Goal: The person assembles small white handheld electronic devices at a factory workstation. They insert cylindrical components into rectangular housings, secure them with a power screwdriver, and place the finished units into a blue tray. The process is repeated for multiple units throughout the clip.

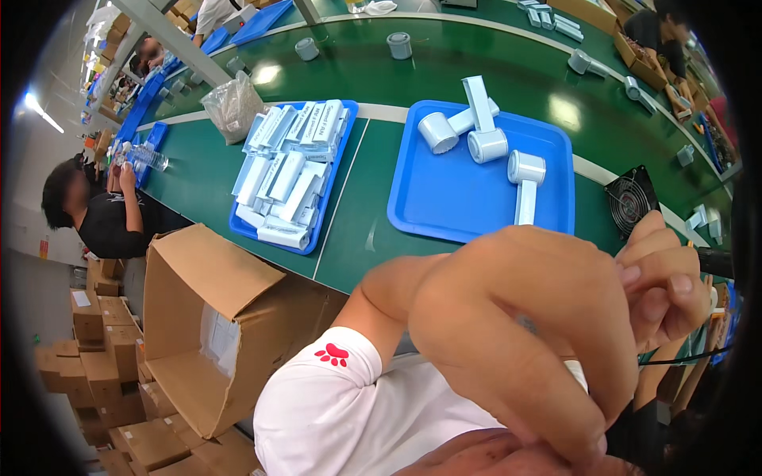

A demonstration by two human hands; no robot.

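Note:
My left hand (516, 317) is raised large and close in front, its fingers bent down and pressed together near the lower edge. Whatever lies between them is hidden. Just beyond it, at the right, my right hand (667, 285) has curled fingers, partly covered by the left; no held thing shows. Past my hands lies a blue tray (429, 210) with several pale blue devices, each with a round head and flat handle; one device (526, 178) lies nearest my left hand. Neither hand visibly touches the tray.
A second blue tray (316, 242) at left is piled with small white boxes (287, 176). Behind it stands a clear bag (232, 107). A black fan (632, 202) sits at right. More devices rest on the green belt (349, 63). An open carton (214, 317) stands left, near a seated co-worker (103, 206).

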